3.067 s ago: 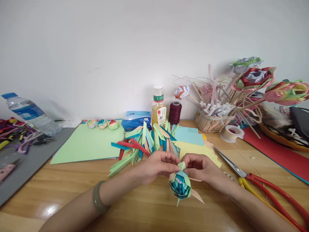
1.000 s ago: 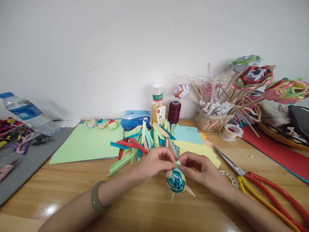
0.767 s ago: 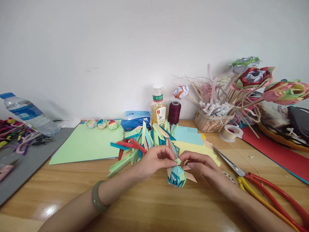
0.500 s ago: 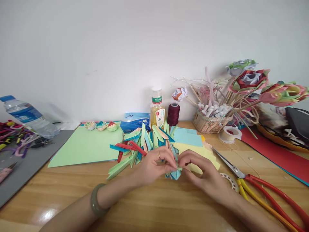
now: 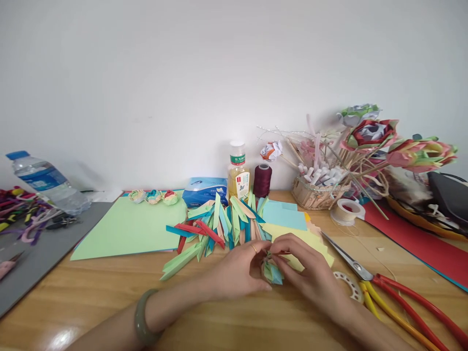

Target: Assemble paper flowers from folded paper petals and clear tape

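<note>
Between my two hands is a small folded paper piece (image 5: 273,274) in light blue and pale green. My left hand (image 5: 239,270) curls around its left side, thumb below and fingers above. From the right, the fingertips of my right hand (image 5: 302,263) pinch its upper edge. Fingers hide much of the piece. Just behind my hands lies a heap of folded paper strips (image 5: 215,222) in green, blue, red and peach. Yellow paper sheets (image 5: 310,243) and light blue sheets (image 5: 283,214) lie beyond my right hand.
Large scissors (image 5: 361,273) lie open-bladed at right, beside a white ring (image 5: 347,282) and a ribbon spool (image 5: 345,212). A basket (image 5: 318,195) holds paper flowers. A drink bottle (image 5: 238,170), thread cone (image 5: 262,180) and tissue pack (image 5: 204,191) stand behind. Green paper (image 5: 135,229) lies left.
The view has tilted slightly upward. My left hand has shifted lower around the paper piece, its thumb now beneath. The piece has turned and shows more pale green.
</note>
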`<state>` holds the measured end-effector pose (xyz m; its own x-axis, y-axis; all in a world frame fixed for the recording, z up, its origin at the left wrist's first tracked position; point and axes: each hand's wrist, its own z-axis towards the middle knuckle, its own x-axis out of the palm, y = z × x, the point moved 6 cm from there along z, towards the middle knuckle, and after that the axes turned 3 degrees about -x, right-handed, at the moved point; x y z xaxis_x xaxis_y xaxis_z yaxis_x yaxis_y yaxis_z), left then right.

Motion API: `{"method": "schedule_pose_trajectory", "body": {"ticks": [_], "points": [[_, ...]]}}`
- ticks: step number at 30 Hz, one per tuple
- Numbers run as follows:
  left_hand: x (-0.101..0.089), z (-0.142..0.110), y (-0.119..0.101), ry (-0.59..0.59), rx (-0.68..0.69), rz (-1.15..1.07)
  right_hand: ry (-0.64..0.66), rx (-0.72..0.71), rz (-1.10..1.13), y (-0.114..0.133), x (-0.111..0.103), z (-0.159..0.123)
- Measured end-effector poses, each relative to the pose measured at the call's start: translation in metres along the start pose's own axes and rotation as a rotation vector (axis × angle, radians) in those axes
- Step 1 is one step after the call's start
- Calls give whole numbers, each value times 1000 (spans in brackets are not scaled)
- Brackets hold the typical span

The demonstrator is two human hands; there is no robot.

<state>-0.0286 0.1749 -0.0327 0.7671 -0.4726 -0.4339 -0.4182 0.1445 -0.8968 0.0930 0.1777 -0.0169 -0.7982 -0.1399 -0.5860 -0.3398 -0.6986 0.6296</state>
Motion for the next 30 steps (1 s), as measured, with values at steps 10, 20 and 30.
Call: {"method": "schedule_pose_trajectory", "body": {"ticks": [10,20,30], "points": [[-13,-9,-14,-293,121,331,-86,-156,-184,23,-19,-4],[-16,-13,-19,-432,246,391,10,-87,-59,13,-7,0],[-14,-13,-15,-338,219,250,-26,-124,-105,16,-9,-1]]}}
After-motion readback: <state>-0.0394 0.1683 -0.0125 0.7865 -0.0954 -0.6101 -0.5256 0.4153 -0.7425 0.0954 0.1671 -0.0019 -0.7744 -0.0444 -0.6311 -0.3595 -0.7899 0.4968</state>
